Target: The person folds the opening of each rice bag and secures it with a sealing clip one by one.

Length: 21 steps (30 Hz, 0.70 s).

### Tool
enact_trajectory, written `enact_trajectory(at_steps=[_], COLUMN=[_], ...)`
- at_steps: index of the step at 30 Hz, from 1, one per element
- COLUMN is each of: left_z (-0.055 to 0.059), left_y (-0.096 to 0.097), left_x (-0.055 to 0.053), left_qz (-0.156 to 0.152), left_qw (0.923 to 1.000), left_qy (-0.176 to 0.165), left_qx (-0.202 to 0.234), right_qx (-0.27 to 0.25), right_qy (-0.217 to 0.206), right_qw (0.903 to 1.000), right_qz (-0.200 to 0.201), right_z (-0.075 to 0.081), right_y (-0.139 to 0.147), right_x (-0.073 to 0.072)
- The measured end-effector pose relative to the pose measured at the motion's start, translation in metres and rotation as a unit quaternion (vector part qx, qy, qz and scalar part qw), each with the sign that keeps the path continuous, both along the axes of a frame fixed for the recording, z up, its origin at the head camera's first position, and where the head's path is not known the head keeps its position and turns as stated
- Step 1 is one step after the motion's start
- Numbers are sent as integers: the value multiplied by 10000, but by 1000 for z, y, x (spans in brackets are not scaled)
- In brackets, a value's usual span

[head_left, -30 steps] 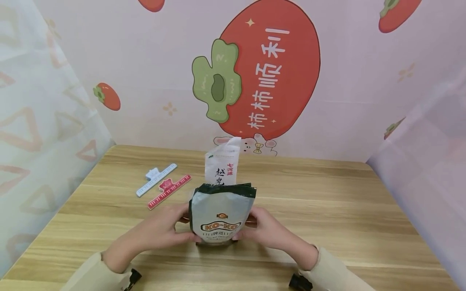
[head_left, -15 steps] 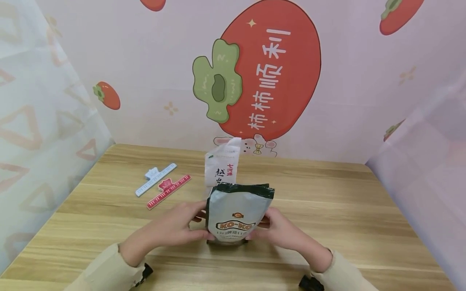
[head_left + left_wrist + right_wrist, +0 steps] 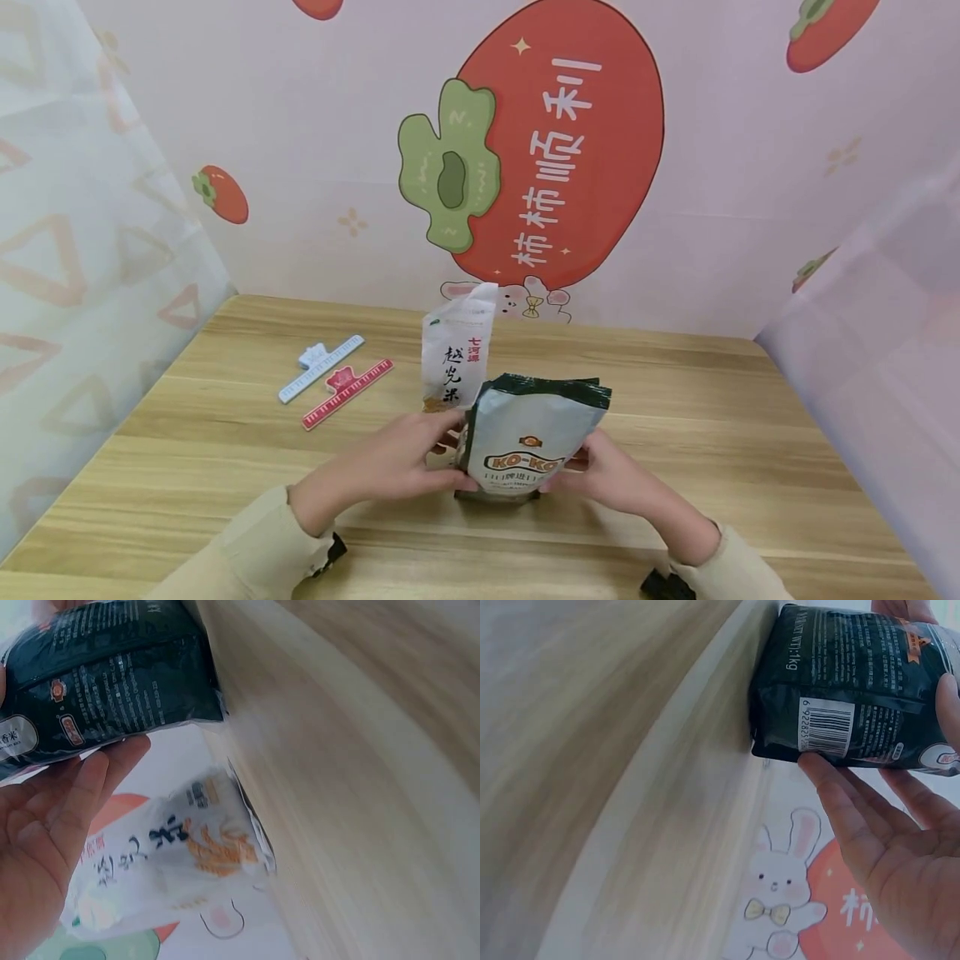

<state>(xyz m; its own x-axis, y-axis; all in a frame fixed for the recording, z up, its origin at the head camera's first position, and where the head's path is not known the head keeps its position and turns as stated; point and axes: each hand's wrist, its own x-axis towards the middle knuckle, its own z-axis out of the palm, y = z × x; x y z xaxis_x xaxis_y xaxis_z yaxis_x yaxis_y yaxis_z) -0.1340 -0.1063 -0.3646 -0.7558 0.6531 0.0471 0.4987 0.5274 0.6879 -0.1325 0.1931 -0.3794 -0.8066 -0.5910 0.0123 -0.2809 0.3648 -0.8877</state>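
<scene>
Grips KO-KO bag [image 3: 532, 425] from both sides, with left hand [image 3: 408, 467] on one edge and right hand [image 3: 618, 475] on the other. Sets thumbs toward the pale front, low down; runs fingers round the dark back, only slightly bent in wrist views. Holds bag upright, with top tipped a bit to the right, over front middle of wooden table [image 3: 750, 450]. Can't tell base contact with table. Faces KO-KO lettering to head camera; shows barcode [image 3: 827, 726] on dark green surface in right wrist view.

Shows white bag [image 3: 453, 350] standing just behind and left, with black and red characters, partly hidden by KO-KO bag and left hand; has orange print near its bottom in left wrist view.

Shows blue clip [image 3: 322, 369] and red clip [image 3: 347, 393] lying slanted, side by side, on left part of table, apart from hands; places blue farther back. Wears cream sleeves [image 3: 262, 542] plus black straps [image 3: 667, 585] near wrists. Includes pale backdrop [image 3: 735, 183] behind table, printed with big red persimmon [image 3: 615, 158] and white characters
</scene>
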Motion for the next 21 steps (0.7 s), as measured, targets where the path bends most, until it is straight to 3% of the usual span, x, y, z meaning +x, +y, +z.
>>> enact_trajectory(at_steps=[21], left_z=[-1], left_y=[42], left_x=[-14], left_qz=[-399], left_qw=[9991], left_qy=[152], left_qx=[47], right_qx=[-194], right_qy=[387], right_qw=[9990], right_qz=[92], right_z=[9], right_y=[42], right_x=[2])
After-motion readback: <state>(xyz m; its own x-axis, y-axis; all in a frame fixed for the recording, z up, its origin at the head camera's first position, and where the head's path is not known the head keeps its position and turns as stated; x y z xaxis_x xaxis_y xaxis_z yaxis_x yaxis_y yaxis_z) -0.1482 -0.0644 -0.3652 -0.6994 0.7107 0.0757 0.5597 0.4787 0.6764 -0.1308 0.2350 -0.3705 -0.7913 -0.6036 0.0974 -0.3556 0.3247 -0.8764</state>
